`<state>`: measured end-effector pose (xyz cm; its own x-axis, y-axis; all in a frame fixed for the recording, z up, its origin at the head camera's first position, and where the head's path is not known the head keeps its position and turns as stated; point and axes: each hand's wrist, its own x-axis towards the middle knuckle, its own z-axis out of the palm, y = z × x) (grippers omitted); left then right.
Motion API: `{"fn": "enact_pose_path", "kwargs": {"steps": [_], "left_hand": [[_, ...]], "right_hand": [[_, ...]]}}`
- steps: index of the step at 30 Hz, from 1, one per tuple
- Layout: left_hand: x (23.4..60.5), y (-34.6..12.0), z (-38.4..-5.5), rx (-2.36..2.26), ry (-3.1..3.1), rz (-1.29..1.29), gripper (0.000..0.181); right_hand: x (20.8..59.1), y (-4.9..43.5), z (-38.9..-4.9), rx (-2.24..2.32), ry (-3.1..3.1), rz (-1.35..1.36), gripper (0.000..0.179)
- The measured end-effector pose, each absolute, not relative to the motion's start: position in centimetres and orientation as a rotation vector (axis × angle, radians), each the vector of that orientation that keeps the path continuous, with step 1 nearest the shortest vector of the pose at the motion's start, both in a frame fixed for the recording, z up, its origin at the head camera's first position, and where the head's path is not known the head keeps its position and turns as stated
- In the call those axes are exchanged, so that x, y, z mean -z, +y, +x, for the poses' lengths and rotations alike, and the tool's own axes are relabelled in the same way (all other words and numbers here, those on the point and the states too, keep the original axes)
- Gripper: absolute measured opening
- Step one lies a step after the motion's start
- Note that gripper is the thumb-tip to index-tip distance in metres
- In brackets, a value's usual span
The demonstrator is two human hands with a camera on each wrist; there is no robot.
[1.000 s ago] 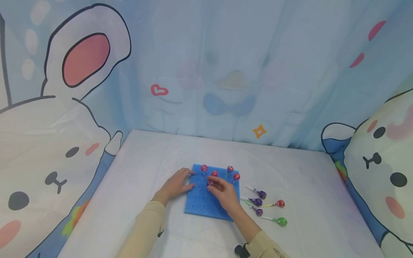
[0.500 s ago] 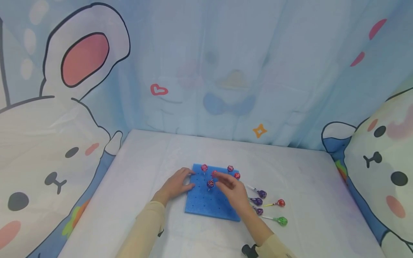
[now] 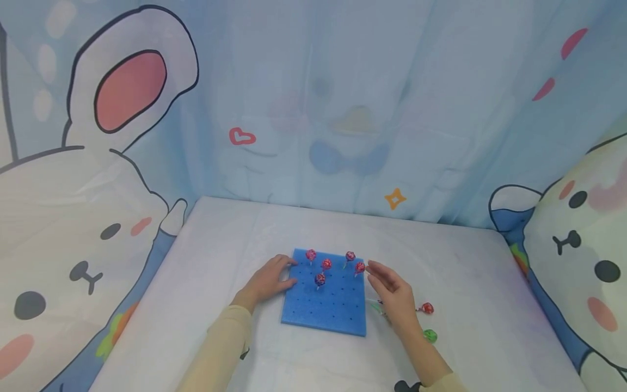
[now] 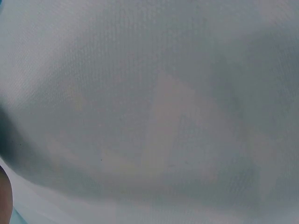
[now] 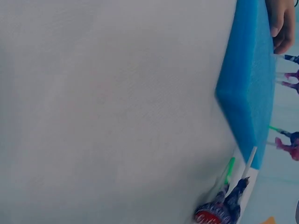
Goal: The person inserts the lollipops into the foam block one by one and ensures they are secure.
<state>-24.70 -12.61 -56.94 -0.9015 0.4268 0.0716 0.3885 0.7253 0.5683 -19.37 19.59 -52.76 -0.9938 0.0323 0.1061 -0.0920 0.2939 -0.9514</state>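
Observation:
A blue foam board (image 3: 325, 321) dotted with small holes lies on the white-covered table. Several wrapped lollipops stand upright in it: a pink one (image 3: 311, 254), red ones such as the red lollipop (image 3: 360, 267) by the right edge, and a darker red-purple one (image 3: 320, 279) nearer the middle. My left hand (image 3: 266, 280) rests along the board's left edge, fingers spread on it. Just off the right edge, my right hand (image 3: 395, 296) hovers with relaxed fingers and nothing in them. Beneath it, loose purple lollipops (image 5: 217, 210) are mostly hidden in the head view.
To the right of my right hand lie a loose red lollipop (image 3: 428, 308) and a loose green lollipop (image 3: 430, 336). A blue curtain (image 3: 352, 179) with cartoon prints hangs behind the table. The left wrist view holds mostly pale cloth (image 4: 140, 116).
My right hand has let go of the red-purple lollipop, now standing in the board, and has moved right, past the board's edge and over the loose lollipops. My left hand has stayed put.

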Motion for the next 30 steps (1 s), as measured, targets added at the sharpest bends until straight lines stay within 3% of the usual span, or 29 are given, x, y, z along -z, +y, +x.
{"fn": "enact_pose_path", "kwargs": {"steps": [14,30], "left_hand": [[57.0,-12.6,-24.7,-0.922,2.859,0.665,0.045],[57.3,-12.7,-24.8,-0.924,2.853,0.666,0.046]], "right_hand": [[54.4,25.3,-19.5,-1.16,-2.748,-0.184,0.041],[56.0,26.4,-20.2,-1.003,-2.937,-0.164,0.04]]}}
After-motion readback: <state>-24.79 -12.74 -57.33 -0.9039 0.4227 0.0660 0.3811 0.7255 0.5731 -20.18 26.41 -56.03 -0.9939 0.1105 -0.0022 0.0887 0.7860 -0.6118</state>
